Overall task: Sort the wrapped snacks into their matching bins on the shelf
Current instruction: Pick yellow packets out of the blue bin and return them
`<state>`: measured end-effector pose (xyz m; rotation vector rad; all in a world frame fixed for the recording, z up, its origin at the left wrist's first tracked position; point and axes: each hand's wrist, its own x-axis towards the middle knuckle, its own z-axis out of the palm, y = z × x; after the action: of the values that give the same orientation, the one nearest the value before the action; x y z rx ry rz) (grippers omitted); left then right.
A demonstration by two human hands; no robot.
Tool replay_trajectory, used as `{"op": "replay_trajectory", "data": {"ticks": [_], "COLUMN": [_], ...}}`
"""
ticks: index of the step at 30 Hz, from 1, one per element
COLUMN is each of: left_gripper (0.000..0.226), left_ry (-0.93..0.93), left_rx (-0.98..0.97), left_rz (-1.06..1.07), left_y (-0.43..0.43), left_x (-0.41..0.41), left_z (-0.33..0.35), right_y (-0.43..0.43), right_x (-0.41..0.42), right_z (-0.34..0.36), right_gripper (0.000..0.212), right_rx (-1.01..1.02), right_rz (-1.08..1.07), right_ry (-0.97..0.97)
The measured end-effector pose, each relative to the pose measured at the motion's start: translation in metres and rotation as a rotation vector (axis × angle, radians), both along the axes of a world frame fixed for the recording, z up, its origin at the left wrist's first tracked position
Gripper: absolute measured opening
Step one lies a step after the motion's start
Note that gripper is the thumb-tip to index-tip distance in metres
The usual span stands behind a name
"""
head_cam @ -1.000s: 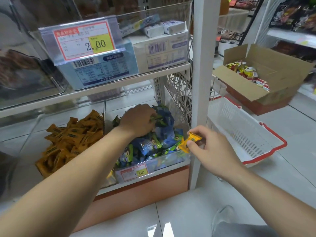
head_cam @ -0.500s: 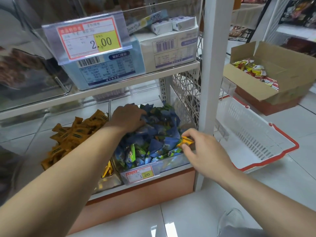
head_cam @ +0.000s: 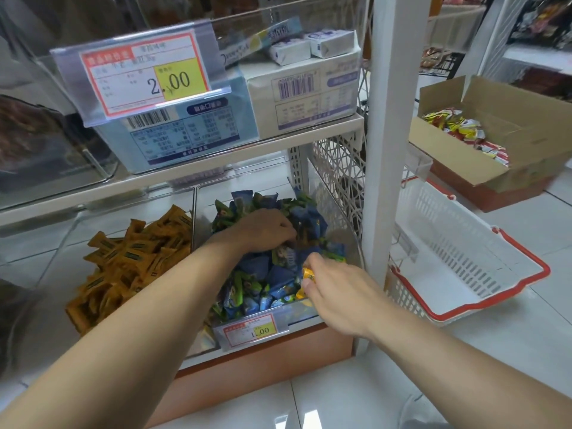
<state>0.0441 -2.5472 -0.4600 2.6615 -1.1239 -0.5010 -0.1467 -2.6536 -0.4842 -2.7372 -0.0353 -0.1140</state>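
Note:
A clear bin [head_cam: 348,239] on the bottom shelf holds a heap of blue and green wrapped snacks [head_cam: 263,274]. My left hand [head_cam: 266,229] rests on top of that heap with its fingers curled into the wrappers. My right hand [head_cam: 337,292] is at the bin's front right corner, pinching a small yellow-orange wrapped snack [head_cam: 307,275] between thumb and fingers. The neighbouring clear bin to the left holds several brown-orange wrapped snacks [head_cam: 130,261].
A white shelf post [head_cam: 388,144] stands just right of the bin. A white basket with red rim [head_cam: 483,274] lies tilted on the floor beyond it. An open cardboard box [head_cam: 501,140] of yellow-red snacks sits further right. Boxes fill the shelf above.
My right hand has moved left from beside the post into the bin's front corner, still holding the yellow snack. My left hand stays on the blue heap.

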Motion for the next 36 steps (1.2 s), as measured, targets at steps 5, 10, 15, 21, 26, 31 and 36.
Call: {"op": "replay_trajectory", "data": {"ticks": [5, 10, 15, 21, 26, 31, 36], "left_gripper": [0.038, 0.037, 0.04, 0.026, 0.034, 0.041, 0.035], "left_ry": [-0.231, -0.253, -0.15, 0.037, 0.084, 0.159, 0.247], "left_rx": [0.062, 0.036, 0.154, 0.174, 0.109, 0.136, 0.135], "left_rz": [-0.006, -0.009, -0.089, -0.118, -0.146, -0.131, -0.174], "left_y": [-0.017, -0.036, -0.038, -0.038, -0.038, -0.038, -0.033], "left_x": [0.004, 0.004, 0.013, 0.012, 0.004, 0.002, 0.001], "left_z": [-0.01, -0.03, -0.031, -0.025, -0.03, -0.027, -0.015], "right_y": [0.006, 0.005, 0.003, -0.001, -0.002, -0.004, -0.005], "right_x": [0.0, 0.001, 0.001, -0.001, -0.004, -0.006, -0.008], "right_z": [-0.004, -0.006, -0.007, -0.005, -0.003, -0.002, 0.002], "right_gripper": [0.024, 0.025, 0.03, 0.024, 0.022, 0.019, 0.017], "right_rx": [-0.046, -0.029, -0.021, 0.022, 0.041, 0.071, 0.091], "right_rz": [-0.033, -0.042, -0.03, -0.001, 0.016, 0.017, 0.027], "right_ry": [-0.112, -0.136, -0.147, -0.145, -0.141, -0.124, -0.108]}}
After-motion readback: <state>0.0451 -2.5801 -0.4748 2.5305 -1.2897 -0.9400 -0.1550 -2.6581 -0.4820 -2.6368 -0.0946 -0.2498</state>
